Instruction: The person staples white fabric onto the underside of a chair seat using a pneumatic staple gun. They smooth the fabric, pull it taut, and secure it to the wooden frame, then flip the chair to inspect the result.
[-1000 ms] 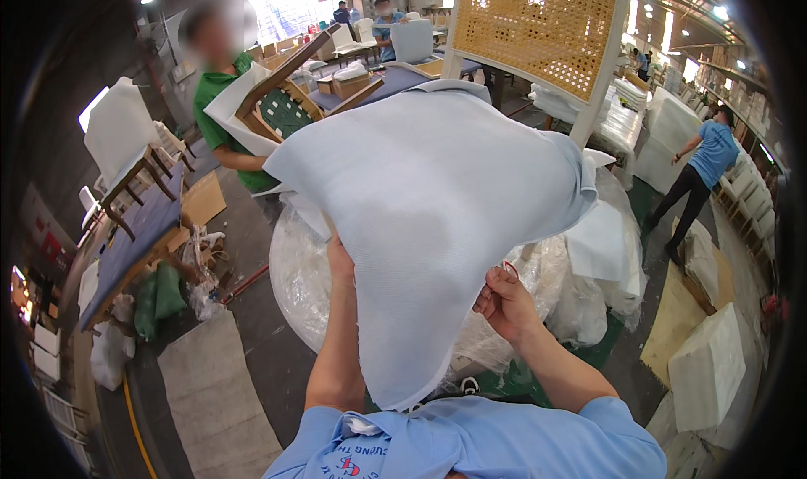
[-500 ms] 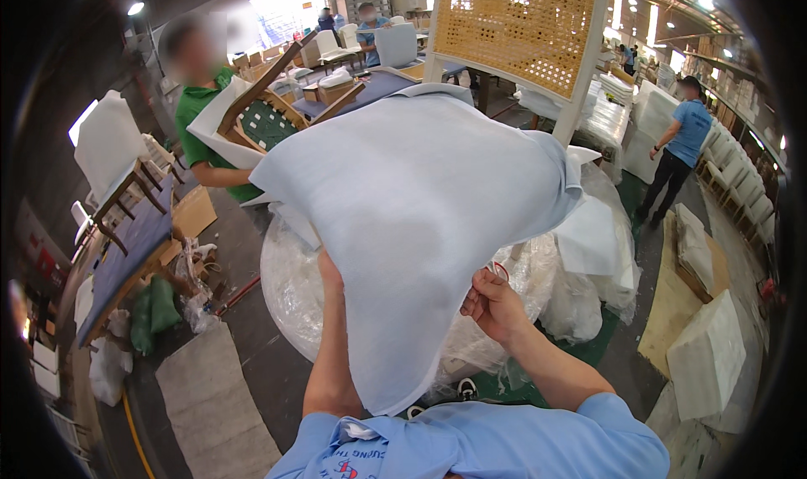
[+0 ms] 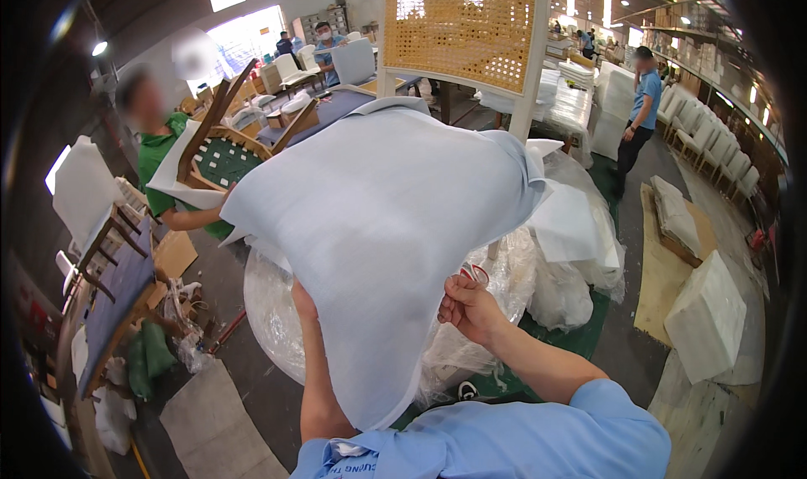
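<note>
A large pale blue-grey cloth [image 3: 378, 193] spreads in front of me, its near end hanging toward my chest. Whatever bears it underneath is hidden. My left hand [image 3: 305, 302] reaches under the cloth's left edge; its fingers are out of sight behind the fabric. At the right edge, my right hand [image 3: 471, 309] is closed in a pinch on the cloth's border. Just beyond its knuckles show red loops [image 3: 476, 273] that look like scissor handles. Clear plastic wrapping [image 3: 273, 319] lies bunched below the cloth.
To the left, a person in green [image 3: 161, 172] holds an upturned chair frame [image 3: 220, 161]. A cane-panelled white frame [image 3: 458, 29] stands ahead. Plastic-wrapped pieces [image 3: 576, 235] sit at right, near a white block [image 3: 708, 315]. A person in blue [image 3: 643, 109] stands farther right.
My view has turned a little to the right, so the surroundings sit farther left. Both hands keep their places at the cloth. The person at right has raised a hand toward the head.
</note>
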Demonstrator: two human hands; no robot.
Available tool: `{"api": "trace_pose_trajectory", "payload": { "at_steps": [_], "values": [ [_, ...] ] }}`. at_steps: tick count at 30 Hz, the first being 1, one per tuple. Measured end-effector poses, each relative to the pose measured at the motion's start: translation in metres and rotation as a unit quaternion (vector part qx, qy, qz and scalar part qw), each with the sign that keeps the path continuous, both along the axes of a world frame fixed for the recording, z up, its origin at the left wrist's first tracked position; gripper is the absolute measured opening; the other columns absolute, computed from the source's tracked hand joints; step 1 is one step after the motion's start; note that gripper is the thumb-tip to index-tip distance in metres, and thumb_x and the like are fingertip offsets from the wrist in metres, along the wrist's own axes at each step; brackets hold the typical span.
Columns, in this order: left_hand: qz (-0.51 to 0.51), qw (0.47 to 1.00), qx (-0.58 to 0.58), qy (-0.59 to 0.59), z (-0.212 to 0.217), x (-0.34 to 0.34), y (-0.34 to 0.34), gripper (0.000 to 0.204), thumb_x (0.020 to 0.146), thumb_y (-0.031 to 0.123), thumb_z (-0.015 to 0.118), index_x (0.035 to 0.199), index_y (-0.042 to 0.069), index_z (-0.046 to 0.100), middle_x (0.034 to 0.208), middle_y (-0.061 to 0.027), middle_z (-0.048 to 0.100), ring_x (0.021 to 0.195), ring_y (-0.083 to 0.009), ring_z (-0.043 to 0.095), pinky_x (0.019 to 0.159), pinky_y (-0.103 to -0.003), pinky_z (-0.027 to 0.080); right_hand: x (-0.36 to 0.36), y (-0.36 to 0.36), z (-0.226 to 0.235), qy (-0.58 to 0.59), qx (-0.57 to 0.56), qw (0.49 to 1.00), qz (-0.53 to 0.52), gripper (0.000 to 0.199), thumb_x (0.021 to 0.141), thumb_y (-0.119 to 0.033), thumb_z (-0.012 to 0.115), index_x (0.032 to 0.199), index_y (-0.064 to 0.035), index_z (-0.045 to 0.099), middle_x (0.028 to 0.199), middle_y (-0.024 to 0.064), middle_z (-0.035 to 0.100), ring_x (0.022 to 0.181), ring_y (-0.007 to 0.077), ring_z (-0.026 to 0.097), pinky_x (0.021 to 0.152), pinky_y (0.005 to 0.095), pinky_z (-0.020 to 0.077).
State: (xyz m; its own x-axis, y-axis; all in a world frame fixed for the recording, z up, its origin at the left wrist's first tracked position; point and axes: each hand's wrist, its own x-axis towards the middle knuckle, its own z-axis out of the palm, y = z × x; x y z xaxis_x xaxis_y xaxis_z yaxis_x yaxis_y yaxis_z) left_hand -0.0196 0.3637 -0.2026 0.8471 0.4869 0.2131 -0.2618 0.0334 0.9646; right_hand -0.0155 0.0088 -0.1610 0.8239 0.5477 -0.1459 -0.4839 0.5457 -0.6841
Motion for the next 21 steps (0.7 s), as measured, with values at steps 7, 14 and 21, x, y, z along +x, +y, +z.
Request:
{"api": "trace_pose_trajectory", "payload": {
  "at_steps": [7, 14, 21],
  "values": [
    [-0.056, 0.986, -0.133, -0.079, 0.032, -0.002, -0.023, 0.06, 0.112, 0.045, 0.036, 0.144, -0.004, 0.052, 0.131, -0.015, 0.066, 0.113, -0.0264, 0.067, 0.092, -0.035, 0.057, -0.001, 0.001, 0.001, 0.013, -0.001, 1.0, -0.011, 0.023, 0.103, -0.025, 0.066, 0.087, -0.0102, 0.06, 0.07, 0.0034, 0.063, 0.061, 0.019, 0.061, 0.064, 0.0345, 0.0506],
    [-0.016, 0.991, -0.132, -0.009, 0.033, -0.003, -0.031, 0.056, 0.111, 0.039, 0.041, 0.14, -0.007, 0.054, 0.123, -0.0174, 0.069, 0.103, -0.0254, 0.07, 0.084, -0.033, 0.06, 0.003, 0.0, -0.003, -0.01, 0.0, 1.0, 0.003, 0.021, 0.105, -0.024, 0.063, 0.088, -0.0116, 0.062, 0.07, 0.0025, 0.065, 0.062, 0.0196, 0.063, 0.066, 0.0366, 0.0527],
    [0.033, 0.999, 0.006, 0.038, 0.02, -0.003, -0.022, 0.052, 0.111, 0.033, 0.04, 0.137, -0.01, 0.055, 0.12, -0.0182, 0.069, 0.099, -0.0262, 0.072, 0.081, -0.032, 0.061, 0.002, -0.001, -0.002, -0.009, -0.006, 1.0, -0.001, 0.021, 0.105, -0.023, 0.062, 0.088, -0.0112, 0.061, 0.07, 0.003, 0.064, 0.063, 0.02, 0.064, 0.066, 0.0367, 0.0531]
  ]
}}
